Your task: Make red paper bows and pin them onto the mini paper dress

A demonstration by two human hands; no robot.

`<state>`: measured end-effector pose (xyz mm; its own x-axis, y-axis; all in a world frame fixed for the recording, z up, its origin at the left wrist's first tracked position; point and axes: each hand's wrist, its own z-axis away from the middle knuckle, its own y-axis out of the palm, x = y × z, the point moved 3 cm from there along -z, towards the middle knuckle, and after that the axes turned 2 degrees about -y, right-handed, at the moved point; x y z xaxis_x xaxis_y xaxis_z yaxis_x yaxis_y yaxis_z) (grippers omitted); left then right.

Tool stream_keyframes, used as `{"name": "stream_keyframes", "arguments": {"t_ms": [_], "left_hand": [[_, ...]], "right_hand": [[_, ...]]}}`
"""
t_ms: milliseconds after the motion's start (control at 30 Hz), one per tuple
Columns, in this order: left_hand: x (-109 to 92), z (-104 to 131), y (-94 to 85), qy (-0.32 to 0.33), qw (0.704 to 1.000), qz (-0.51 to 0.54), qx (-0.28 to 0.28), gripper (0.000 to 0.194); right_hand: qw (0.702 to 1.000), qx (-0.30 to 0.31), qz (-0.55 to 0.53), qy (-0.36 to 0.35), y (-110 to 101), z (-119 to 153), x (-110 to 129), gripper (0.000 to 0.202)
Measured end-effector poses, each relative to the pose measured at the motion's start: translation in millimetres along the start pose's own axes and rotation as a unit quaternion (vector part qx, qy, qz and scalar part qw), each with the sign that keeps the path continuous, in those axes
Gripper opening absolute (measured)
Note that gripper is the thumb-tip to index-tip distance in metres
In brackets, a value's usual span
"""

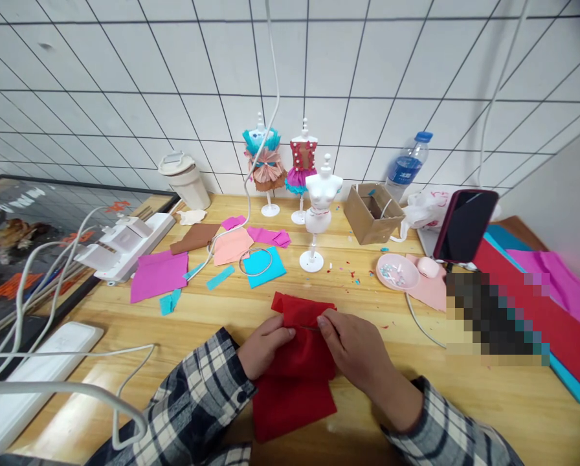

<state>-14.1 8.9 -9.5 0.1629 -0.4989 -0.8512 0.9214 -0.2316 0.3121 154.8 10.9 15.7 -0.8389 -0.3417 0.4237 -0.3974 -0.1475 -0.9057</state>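
A length of red fabric lies folded in front of me, its lower end flat on the table. My left hand pinches its left side, thumb on top. On the right side my right hand grips the cloth between thumb and fingers. A thin dark line, perhaps a wire or ring edge, runs across the fabric between both hands; I cannot make out what it is. Just beyond the cloth stands a bare white mini dress form. A thin metal ring rests partly on a blue fabric square.
Two dressed mini forms stand behind. To the right are a cardboard box, a water bottle, a pink bead dish and a phone. Leftward are purple fabric, a lidded cup and a power strip with cables.
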Motion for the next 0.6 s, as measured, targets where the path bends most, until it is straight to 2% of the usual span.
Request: {"name": "stream_keyframes", "arguments": {"t_ms": [100, 367, 500, 600], "left_hand": [[1, 1, -2.7, 0.001, 0.999, 0.004, -0.034, 0.024], [3, -3, -10.2, -0.009, 0.996, -0.059, -0.059, 0.018], [2, -2, -7.3, -0.012, 0.999, -0.033, -0.022, 0.022], [1, -2, 0.4, -0.005, 0.998, 0.019, 0.058, 0.035]], "right_hand": [[1.0, 0.004, -0.012, -0.009, 0, -1, 1, 0.036], [1.0, 0.024, -0.016, 0.003, -1, -2, 2, 0.038], [0.999, 0.033, -0.011, -0.001, 1, -2, 3, 0.038], [0.999, 0.036, -0.01, -0.005, 1, -4, 3, 0.037]]}}
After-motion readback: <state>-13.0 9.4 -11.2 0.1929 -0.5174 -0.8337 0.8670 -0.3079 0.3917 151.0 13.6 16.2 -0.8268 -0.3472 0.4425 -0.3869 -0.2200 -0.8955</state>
